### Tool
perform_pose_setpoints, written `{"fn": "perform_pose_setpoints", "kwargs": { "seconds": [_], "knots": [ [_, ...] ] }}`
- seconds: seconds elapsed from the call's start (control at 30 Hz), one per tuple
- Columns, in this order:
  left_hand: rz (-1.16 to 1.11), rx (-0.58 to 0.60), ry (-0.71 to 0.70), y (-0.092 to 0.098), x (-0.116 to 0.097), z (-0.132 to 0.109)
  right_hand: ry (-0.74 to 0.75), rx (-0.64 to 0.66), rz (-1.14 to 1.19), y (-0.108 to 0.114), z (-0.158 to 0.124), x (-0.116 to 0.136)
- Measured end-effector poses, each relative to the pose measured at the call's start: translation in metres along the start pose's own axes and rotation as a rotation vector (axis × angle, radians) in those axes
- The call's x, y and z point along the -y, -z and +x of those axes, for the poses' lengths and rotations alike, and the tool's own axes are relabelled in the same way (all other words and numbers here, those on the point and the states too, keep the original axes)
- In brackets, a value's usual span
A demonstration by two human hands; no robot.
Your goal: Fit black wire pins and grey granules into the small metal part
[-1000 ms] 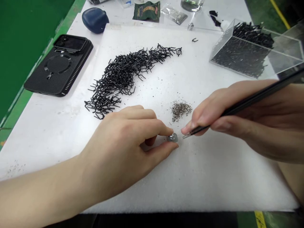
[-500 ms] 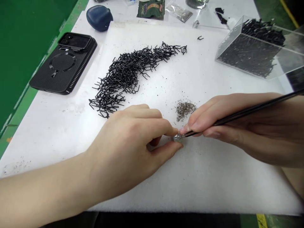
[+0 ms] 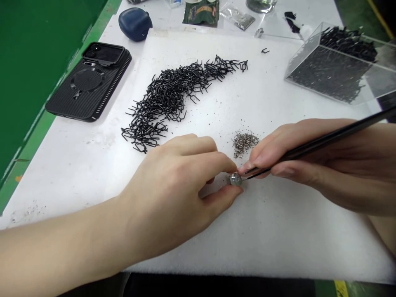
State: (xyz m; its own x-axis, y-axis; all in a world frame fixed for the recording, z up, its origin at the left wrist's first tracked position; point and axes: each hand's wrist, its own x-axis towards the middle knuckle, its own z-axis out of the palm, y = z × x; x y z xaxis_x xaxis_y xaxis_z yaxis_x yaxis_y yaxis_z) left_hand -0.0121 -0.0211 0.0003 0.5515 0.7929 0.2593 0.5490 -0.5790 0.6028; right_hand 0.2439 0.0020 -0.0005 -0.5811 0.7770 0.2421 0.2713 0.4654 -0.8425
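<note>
Between the thumb and index finger of my left hand (image 3: 176, 185) is a small silver metal part (image 3: 235, 178), held low over the white foam sheet (image 3: 272, 243). My right hand (image 3: 321, 161) grips black tweezers (image 3: 318, 145) like a pen. Their two tips are apart and point at the right side of the metal part; whether they touch it I cannot tell. Just beyond the fingertips lies a little heap of tiny brownish metal bits (image 3: 244, 142). Farther back, a long pile of black forked pieces (image 3: 173, 90) curves across the sheet.
A clear box (image 3: 328, 74) full of black pieces stands at the back right. On the left lie a black phone (image 3: 89, 82) and a dark blue case (image 3: 135, 24). A green packet (image 3: 201, 12) and a small clear bag (image 3: 237, 17) are at the back. One forked piece (image 3: 265, 50) lies apart.
The tweezer tips have spread and drawn back a little from the metal part, which now shows more plainly. The whole view has shifted slightly.
</note>
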Motion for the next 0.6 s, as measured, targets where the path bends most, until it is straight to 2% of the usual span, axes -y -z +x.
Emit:
{"fn": "perform_pose_setpoints", "kwargs": {
  "seconds": [0.13,0.43,0.6],
  "knots": [
    [0.083,-0.022,-0.091,0.0,-0.001,-0.001,-0.013,0.0,0.002,0.0,0.0,0.0],
    [0.285,0.009,-0.272,0.005,-0.009,-0.009,0.02,0.037,-0.064,-0.001,0.005,0.006],
    [0.312,-0.047,-0.323,0.004,-0.013,-0.008,-0.077,-0.062,-0.04,-0.003,-0.001,0.007]
  ]
}}
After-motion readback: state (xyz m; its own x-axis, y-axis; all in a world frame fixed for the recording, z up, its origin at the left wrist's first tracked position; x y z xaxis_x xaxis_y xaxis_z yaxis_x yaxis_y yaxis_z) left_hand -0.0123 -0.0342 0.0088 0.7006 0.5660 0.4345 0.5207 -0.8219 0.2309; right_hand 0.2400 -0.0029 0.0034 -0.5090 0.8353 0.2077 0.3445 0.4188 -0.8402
